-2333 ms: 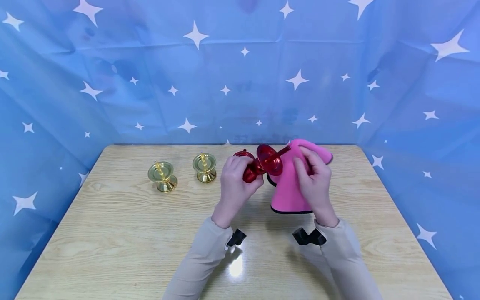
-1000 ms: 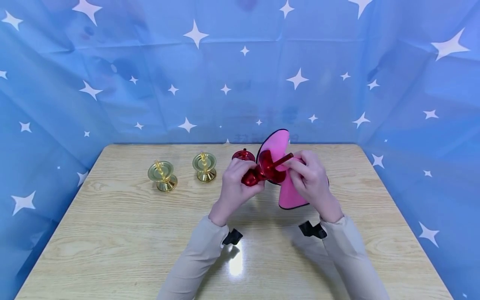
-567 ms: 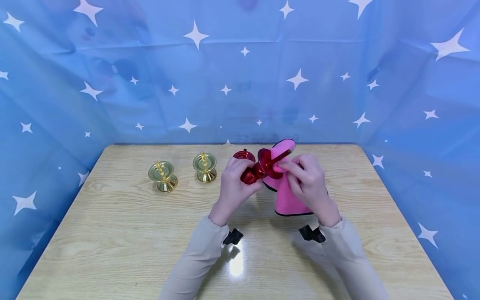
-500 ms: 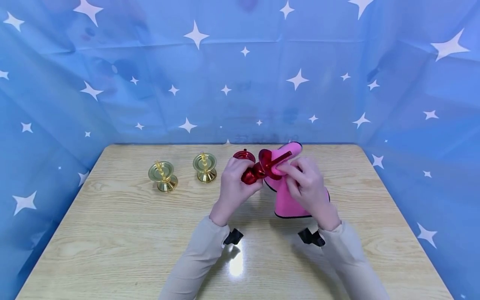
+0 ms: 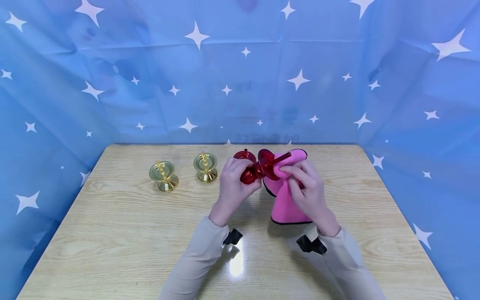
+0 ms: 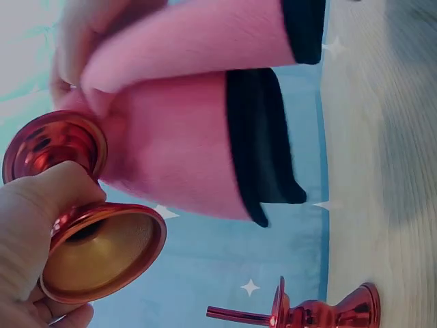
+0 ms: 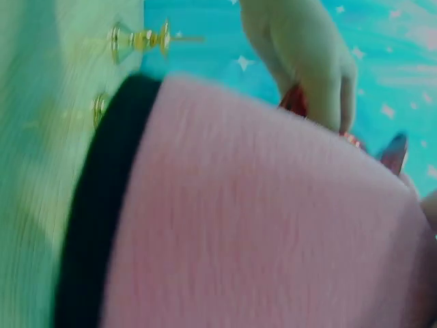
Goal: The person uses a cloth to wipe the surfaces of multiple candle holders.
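My left hand [image 5: 236, 179] grips a shiny red metal candle holder [image 5: 267, 161] by its waist, above the table. It is tilted, its dish and spike pointing up to the right; the left wrist view shows the hollow golden inside of its base [image 6: 109, 256]. In my right hand [image 5: 310, 189] is a pink cloth [image 5: 288, 206] with black edging, pinched and bunched at the dish, just beneath the spike. The cloth's loose ends hang below and behind the fingers. In the right wrist view the cloth [image 7: 239, 219] hides most of the candle holder.
Behind my left hand stands a second red candle holder [image 5: 245, 155], partly hidden. Two gold candle holders with spikes, one [image 5: 205, 166] nearer and one [image 5: 163, 176] farther left, stand upright on the wooden table [image 5: 123, 233]. A blue star-patterned curtain [image 5: 240, 104] surrounds the back and sides.
My right hand has moved left from beyond the spike, bringing the cloth to the dish. The cloth swung up, then sank and shifted around the dish. My left hand stays almost in place.
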The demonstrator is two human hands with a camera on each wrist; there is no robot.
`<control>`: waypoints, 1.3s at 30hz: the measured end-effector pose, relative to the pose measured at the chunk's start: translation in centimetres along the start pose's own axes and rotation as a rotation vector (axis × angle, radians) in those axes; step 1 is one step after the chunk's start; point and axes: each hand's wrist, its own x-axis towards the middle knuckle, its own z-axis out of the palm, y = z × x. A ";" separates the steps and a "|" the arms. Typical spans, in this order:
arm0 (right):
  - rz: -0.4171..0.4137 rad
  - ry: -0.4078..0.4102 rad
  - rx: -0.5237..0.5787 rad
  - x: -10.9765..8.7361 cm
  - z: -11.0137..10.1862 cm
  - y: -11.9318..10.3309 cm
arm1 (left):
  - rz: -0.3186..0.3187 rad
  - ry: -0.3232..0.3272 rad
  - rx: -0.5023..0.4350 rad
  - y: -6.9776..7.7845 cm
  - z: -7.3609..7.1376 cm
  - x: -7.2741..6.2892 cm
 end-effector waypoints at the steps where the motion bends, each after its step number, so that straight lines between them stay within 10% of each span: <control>1: 0.006 0.007 0.002 0.3 -0.1 0.0 | -0.003 -0.006 -0.007 0.0 0.0 0.0; 6: 0.010 0.053 0.064 1.1 -0.5 0.6 | 0.010 -0.068 -0.031 0.0 -0.1 -0.1; 15: -0.239 -0.056 0.242 1.4 -0.1 4.0 | 0.025 -0.231 -0.139 -0.1 -0.1 -0.2; 25: -0.314 -0.099 -0.003 0.0 -0.8 6.0 | -0.021 -0.233 -0.253 -0.8 0.4 -0.9; 33: 0.022 -0.280 0.108 -1.5 -2.4 2.2 | -0.011 -0.163 -0.061 -0.4 1.0 -0.9; 39: 0.395 -0.174 0.164 -1.6 -1.9 -1.5 | 0.092 -0.070 0.168 0.0 1.4 -0.8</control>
